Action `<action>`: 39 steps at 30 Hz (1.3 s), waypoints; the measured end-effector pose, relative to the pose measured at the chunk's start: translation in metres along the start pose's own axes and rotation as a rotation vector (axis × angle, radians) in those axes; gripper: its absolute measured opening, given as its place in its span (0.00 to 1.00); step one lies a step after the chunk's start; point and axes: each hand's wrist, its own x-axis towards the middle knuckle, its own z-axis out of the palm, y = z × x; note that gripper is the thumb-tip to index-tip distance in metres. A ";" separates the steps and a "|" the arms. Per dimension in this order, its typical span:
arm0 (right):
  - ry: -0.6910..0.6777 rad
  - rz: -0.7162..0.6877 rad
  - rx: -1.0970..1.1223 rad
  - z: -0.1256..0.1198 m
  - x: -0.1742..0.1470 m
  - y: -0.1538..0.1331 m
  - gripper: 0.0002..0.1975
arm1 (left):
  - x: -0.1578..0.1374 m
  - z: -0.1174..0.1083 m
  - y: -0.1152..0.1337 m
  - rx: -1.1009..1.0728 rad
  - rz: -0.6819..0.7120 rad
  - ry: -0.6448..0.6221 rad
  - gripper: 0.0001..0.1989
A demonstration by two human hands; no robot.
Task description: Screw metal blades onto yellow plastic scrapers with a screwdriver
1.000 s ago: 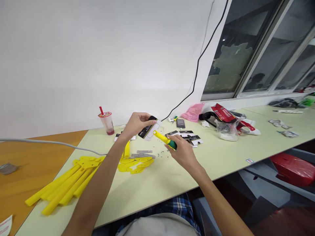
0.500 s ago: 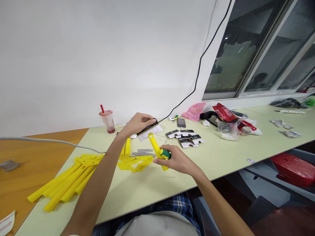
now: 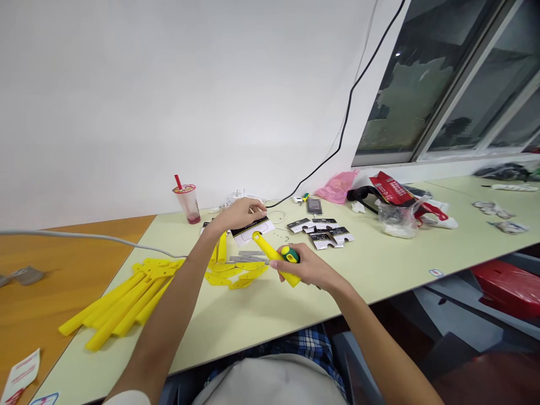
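My left hand (image 3: pixel 244 214) hovers over a black-and-white printed card (image 3: pixel 256 228), its fingers loosely curled with a gap between thumb and forefinger. The card looks flat on the table, partly covered by the hand. My right hand (image 3: pixel 304 264) is closed around a yellow plastic handle (image 3: pixel 266 247) with a hole at its far end. A screwdriver with a green and yellow grip (image 3: pixel 290 254) is held in the same hand; its shaft is mostly hidden. Below them lie flat yellow plastic pieces (image 3: pixel 223 275) and grey metal strips (image 3: pixel 248 259).
Several long yellow handles (image 3: pixel 122 304) are piled at the left. More black-and-white cards (image 3: pixel 324 233) lie to the right, near a small dark device (image 3: pixel 314 206). A lidded drink cup (image 3: pixel 189 205) stands near the wall. Further right are a pink bag (image 3: pixel 337 185) and red packaging (image 3: pixel 390 188).
My left hand has lowered with the card, and its thumb and fingers have loosened. My right hand has drawn slightly back to the right, turning the yellow handle and screwdriver. The view has shifted slightly.
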 end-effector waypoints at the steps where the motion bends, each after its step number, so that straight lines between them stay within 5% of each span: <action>1: 0.004 0.022 0.024 -0.001 0.003 0.003 0.20 | 0.001 0.006 -0.002 0.036 -0.004 0.031 0.15; 4: 0.012 0.055 0.137 -0.002 0.014 0.015 0.21 | -0.002 0.033 -0.002 0.179 0.002 0.136 0.14; 8: 0.010 0.085 0.246 0.003 0.030 0.028 0.21 | -0.023 0.070 -0.003 0.275 0.165 0.101 0.16; 13: -0.031 0.079 0.266 0.005 0.057 0.041 0.23 | -0.060 0.089 -0.039 0.338 0.227 0.092 0.24; 20: -0.084 0.063 0.322 -0.003 0.123 0.047 0.25 | -0.048 0.057 -0.116 0.636 0.193 0.094 0.25; 27: -0.198 0.072 0.385 0.012 0.174 0.040 0.24 | -0.013 0.021 -0.160 0.736 0.014 0.054 0.24; 39: -0.354 0.058 0.361 0.043 0.160 0.052 0.30 | -0.026 0.004 -0.190 0.767 -0.145 -0.061 0.27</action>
